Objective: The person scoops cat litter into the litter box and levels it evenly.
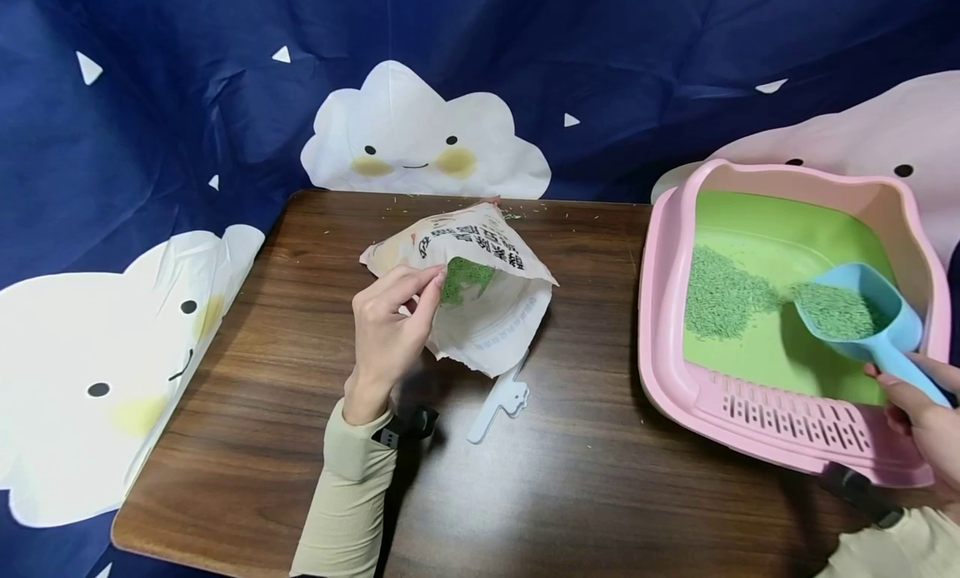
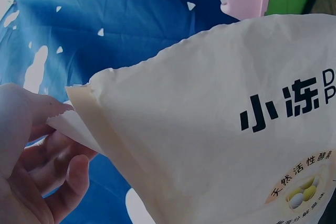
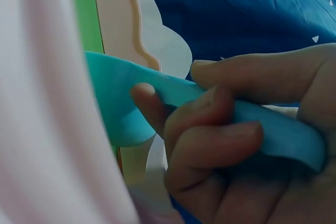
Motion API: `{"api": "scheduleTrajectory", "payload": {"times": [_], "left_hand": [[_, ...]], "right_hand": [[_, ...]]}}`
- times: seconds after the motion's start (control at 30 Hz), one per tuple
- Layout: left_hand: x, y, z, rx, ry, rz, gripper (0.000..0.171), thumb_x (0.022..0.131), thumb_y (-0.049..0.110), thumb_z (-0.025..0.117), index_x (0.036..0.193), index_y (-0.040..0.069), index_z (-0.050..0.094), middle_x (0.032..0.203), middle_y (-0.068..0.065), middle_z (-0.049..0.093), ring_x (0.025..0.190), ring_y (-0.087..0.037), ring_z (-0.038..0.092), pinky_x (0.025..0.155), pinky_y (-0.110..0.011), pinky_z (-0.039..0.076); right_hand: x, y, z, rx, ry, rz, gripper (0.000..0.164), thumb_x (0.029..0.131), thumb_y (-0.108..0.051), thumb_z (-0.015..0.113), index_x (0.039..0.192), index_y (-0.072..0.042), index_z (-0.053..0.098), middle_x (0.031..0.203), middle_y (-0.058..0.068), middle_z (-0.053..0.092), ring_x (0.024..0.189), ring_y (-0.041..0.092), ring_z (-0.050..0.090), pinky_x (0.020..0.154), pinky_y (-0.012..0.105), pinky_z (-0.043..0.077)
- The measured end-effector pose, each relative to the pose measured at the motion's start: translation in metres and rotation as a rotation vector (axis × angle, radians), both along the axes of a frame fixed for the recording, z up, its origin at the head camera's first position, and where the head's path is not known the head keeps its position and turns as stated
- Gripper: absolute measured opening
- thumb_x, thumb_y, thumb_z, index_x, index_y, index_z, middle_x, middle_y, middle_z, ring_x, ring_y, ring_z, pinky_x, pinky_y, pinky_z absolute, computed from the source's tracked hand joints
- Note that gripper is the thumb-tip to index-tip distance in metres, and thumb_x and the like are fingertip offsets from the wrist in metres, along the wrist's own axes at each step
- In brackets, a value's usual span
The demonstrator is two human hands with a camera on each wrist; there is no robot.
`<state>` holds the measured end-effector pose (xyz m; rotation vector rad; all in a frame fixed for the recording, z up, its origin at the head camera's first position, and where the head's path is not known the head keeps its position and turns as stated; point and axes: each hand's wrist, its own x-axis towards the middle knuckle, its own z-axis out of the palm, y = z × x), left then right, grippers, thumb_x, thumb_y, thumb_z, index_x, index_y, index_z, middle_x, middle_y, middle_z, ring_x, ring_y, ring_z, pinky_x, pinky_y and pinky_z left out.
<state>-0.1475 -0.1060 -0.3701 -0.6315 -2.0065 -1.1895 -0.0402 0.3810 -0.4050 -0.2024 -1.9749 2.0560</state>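
Observation:
My left hand (image 1: 393,320) pinches the torn edge of a white paper bag (image 1: 491,332) between thumb and fingers. Green pellets (image 1: 463,280) show inside its mouth, and dark printed characters cover its upper face. In the left wrist view, the bag's front (image 2: 199,108) fills most of the picture beside the hand (image 2: 42,156). At the right, my right hand (image 1: 926,420) grips the handle of a blue scoop (image 1: 903,324), its fingers curled round it in the right wrist view (image 3: 220,145). Pellets fill the scoop, tilted inside a pink litter box (image 1: 663,328) with a green floor.
A heap of green pellets (image 1: 720,299) lies on the litter box floor, left of the scoop. A small pale-blue tool (image 1: 498,403) with a cat-like shape lies partly under the bag. Loose pellets dot the wooden table (image 1: 247,395); a blue cloud-print cloth (image 1: 600,53) hangs behind.

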Motion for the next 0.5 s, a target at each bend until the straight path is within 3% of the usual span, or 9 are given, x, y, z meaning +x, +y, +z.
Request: {"api": "scheduleTrajectory", "payload": {"times": [0.5], "left_hand": [[-0.0001,0.0005,0.0001,0.002,-0.006,-0.003,0.011,0.086,0.001,0.067,0.089,-0.002,0.077,0.077,-0.009,0.072,0.058,-0.009,0.053,0.053,-0.013,0.041]], "right_hand": [[0.0035,-0.0062,0.0085,0.157,-0.089,-0.076,0.062,0.09,0.016,0.035,0.098,-0.038,0.064,0.075,-0.025,0.063,0.049,0.001,0.036,0.041,0.023,0.016]]}}
